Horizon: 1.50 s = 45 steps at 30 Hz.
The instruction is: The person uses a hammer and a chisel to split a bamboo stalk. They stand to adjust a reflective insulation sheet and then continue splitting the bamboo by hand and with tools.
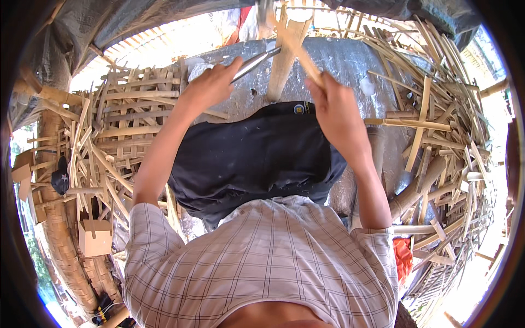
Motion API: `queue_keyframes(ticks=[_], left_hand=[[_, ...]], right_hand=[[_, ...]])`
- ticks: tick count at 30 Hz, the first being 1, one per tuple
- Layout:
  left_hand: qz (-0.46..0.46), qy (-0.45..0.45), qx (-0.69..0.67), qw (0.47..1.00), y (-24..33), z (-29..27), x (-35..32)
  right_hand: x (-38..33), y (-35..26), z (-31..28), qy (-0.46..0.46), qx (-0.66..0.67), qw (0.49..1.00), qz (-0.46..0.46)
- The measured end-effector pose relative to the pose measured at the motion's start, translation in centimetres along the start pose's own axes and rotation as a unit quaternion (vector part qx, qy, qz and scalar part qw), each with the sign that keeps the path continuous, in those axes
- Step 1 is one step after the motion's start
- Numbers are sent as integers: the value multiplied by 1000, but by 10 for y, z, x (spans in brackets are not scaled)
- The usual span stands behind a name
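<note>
My left hand (214,82) is closed around a shiny metal chisel (256,63). The chisel's narrow end points right and reaches a pale wooden post (281,71) that stands up with a notched top. My right hand (334,98) grips the wooden handle of a hammer (307,62), raised at a slant across the post. The hammer's grey head near the top edge is smeared by motion. Black cloth (251,147) covers my lap below both hands.
A grey sheet-like surface (350,65) lies beyond my lap. Split bamboo strips (426,120) are heaped on the right. More bamboo pieces (136,104) form a stack on the left, with a small cardboard box (94,238) nearby. Something orange (403,257) lies beside my right elbow.
</note>
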<state>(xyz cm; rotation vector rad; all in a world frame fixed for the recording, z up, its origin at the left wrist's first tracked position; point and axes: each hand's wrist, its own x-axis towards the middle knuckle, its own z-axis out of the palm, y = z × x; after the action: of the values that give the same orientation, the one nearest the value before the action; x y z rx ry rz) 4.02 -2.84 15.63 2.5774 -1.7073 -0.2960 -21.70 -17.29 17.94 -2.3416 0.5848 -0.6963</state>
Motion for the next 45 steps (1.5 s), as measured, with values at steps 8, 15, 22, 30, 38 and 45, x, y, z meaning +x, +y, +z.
queue_keyframes(ticks=[8, 15, 22, 30, 38, 45], left_hand=[[-20, 10, -17, 1000, 11, -2, 9], [-64, 10, -90, 994, 15, 21, 6], [-65, 5, -365, 929, 33, 37, -12], [-53, 14, -487, 872, 54, 52, -16], [-72, -17, -571, 817, 73, 75, -30], [-84, 6, -612, 787, 73, 83, -41]], right_hand=[[-14, 67, 42, 7, -32, 999, 39], [-32, 72, 77, 4, 80, 990, 115], [-85, 92, 137, -27, 105, 983, 150], [-97, 36, 104, -27, 163, 971, 171], [-122, 51, 109, -32, 179, 961, 208], [-150, 70, 120, -51, 179, 952, 245]])
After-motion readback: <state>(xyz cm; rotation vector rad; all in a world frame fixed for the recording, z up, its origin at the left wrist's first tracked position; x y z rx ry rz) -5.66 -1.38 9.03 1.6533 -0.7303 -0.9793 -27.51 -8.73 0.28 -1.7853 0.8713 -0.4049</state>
